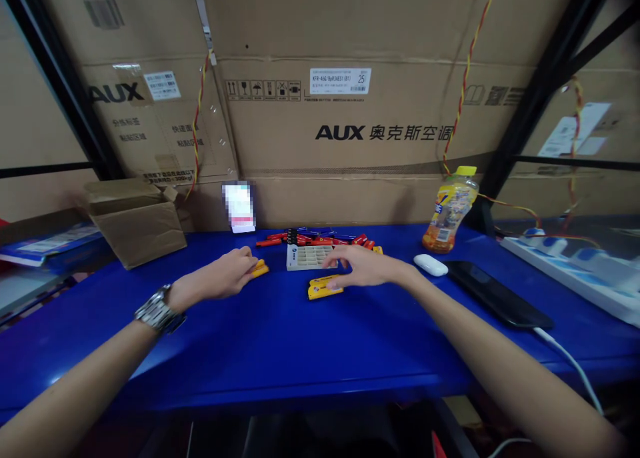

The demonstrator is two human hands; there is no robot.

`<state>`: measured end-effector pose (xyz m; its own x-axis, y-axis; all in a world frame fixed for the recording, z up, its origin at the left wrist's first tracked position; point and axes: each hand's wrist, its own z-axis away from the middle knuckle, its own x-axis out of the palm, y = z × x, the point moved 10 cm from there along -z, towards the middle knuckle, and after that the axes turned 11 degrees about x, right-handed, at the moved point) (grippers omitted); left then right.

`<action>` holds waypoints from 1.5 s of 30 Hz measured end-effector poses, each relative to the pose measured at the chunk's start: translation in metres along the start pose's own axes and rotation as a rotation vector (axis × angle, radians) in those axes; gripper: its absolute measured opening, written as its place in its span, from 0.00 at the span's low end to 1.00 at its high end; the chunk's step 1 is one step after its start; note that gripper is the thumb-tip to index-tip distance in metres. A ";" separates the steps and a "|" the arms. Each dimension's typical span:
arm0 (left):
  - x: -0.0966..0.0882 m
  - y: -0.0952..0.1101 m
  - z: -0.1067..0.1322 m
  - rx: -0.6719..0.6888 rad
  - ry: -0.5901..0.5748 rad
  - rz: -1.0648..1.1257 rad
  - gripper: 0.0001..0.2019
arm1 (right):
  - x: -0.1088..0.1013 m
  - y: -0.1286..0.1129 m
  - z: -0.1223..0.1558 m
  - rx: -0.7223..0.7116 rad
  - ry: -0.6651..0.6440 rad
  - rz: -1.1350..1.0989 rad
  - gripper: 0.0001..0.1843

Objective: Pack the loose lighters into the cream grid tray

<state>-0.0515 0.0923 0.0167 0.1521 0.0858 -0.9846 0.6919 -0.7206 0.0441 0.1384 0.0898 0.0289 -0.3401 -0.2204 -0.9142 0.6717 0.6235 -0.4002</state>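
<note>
Fingers of the left hand (225, 275) curled on a yellow piece (261, 269) on the blue table (280, 338); right hand (363, 266), spread open, seemingly brushed a second yellow piece (323, 288), which could skid into the grid tray (306, 258)

Mostly covered by the left grip (225, 275) — a yellow piece (261, 269), only its tip showing. Blurred out at the far middle: a small card (239, 207). Too small to tell apart — red and blue pieces (320, 238).
</note>
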 end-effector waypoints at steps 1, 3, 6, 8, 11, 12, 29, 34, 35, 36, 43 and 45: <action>-0.003 0.014 0.007 0.020 0.009 0.036 0.14 | -0.010 0.008 0.002 0.029 0.045 0.026 0.16; -0.008 0.044 0.017 0.065 0.035 0.118 0.13 | -0.031 0.034 0.006 0.159 0.160 0.143 0.15; -0.006 0.089 0.020 0.148 0.040 0.176 0.11 | -0.047 0.084 0.018 0.405 0.245 0.365 0.13; -0.006 0.113 0.015 0.226 0.086 0.136 0.10 | -0.043 0.112 0.026 0.508 0.204 0.454 0.17; -0.001 0.139 -0.001 0.368 0.123 0.079 0.11 | -0.030 0.135 0.035 0.601 0.103 0.451 0.20; 0.001 0.143 -0.007 0.396 0.133 0.061 0.11 | -0.027 0.134 0.036 0.601 0.081 0.429 0.19; 0.007 0.123 -0.037 0.367 0.193 -0.089 0.12 | -0.010 0.066 0.020 0.215 -0.082 0.306 0.16; 0.001 0.116 -0.037 0.293 0.252 -0.028 0.16 | -0.016 0.065 0.023 0.193 -0.077 0.324 0.11; -0.001 0.109 -0.038 0.235 0.271 0.026 0.16 | -0.017 0.066 0.025 0.200 -0.083 0.300 0.10; -0.005 0.101 -0.038 0.181 0.297 0.078 0.17 | -0.021 0.066 0.026 0.209 -0.074 0.274 0.10; -0.045 0.072 -0.044 0.074 0.600 0.323 0.12 | -0.061 0.052 0.017 0.131 0.280 -0.219 0.10; -0.048 0.062 -0.049 -0.008 0.656 0.403 0.12 | -0.062 0.048 0.008 0.106 0.351 -0.375 0.13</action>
<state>0.0191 0.0776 0.0750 0.7790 0.2104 -0.5906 0.4993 -0.7779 0.3816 0.1966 0.1276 0.0658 -0.7579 -0.1378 -0.6376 0.5182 0.4666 -0.7168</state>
